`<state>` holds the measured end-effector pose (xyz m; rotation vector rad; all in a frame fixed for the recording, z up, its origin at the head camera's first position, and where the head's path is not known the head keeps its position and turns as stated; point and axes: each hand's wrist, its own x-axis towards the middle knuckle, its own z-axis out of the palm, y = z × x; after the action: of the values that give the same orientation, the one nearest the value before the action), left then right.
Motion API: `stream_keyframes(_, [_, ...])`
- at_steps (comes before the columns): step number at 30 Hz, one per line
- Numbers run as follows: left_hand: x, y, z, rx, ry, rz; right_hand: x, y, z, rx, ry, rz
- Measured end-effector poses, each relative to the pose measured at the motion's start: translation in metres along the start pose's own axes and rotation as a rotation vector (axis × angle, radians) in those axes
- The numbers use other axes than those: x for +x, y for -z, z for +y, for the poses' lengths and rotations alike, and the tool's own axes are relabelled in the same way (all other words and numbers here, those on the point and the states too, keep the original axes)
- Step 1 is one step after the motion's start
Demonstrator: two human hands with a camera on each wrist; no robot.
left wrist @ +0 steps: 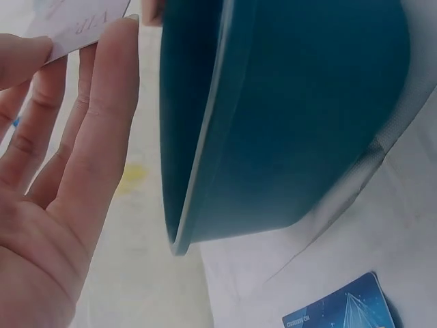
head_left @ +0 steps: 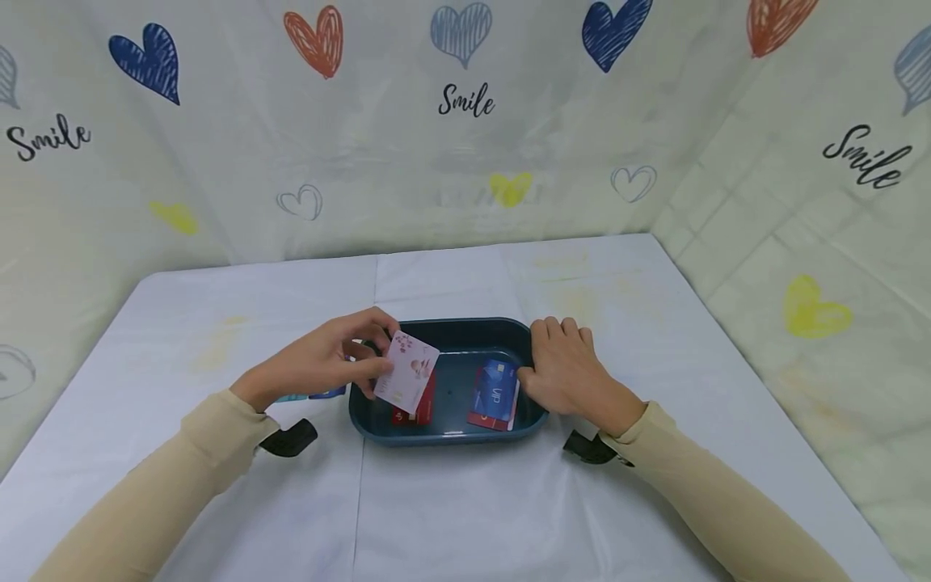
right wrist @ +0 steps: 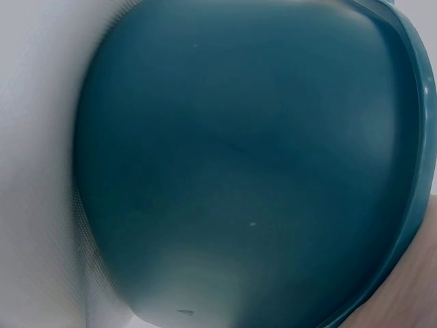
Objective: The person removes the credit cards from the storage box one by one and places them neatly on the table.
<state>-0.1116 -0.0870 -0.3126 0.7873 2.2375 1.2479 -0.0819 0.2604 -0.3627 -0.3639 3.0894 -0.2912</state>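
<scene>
My left hand [head_left: 338,356] pinches a pale pink card [head_left: 409,368] between thumb and fingers, over the left end of a dark teal plastic basin [head_left: 447,440]. In the left wrist view the lettering "VIP" shows on this card [left wrist: 89,26]. Beneath it, a red card [head_left: 425,408] lies in the basin, partly covered. My right hand [head_left: 570,368] grips the basin's right rim, its thumb on the inner side. Close to that thumb, a blue VIP card [head_left: 497,386] rests on a red card [head_left: 489,422] inside the basin.
Blue cards [head_left: 329,394] lie on the white-covered table [head_left: 436,517] left of the basin, partly hidden by my left hand. One blue card [left wrist: 339,305] shows plainly in the left wrist view. A heart-printed curtain [head_left: 393,162] stands behind the table.
</scene>
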Motion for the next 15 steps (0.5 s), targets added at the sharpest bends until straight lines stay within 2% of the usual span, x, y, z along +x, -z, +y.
stream_keyframes(9, [-0.006, 0.0045, -0.0036, 0.05, -0.058, 0.059, 0.0003, -0.0014, 0.0005, 0.001, -0.005, -0.007])
stream_keyframes(15, [-0.0106, 0.0047, -0.0048, 0.009, -0.08, 0.082, 0.0006, -0.0008, 0.0002, -0.002, -0.005, -0.007])
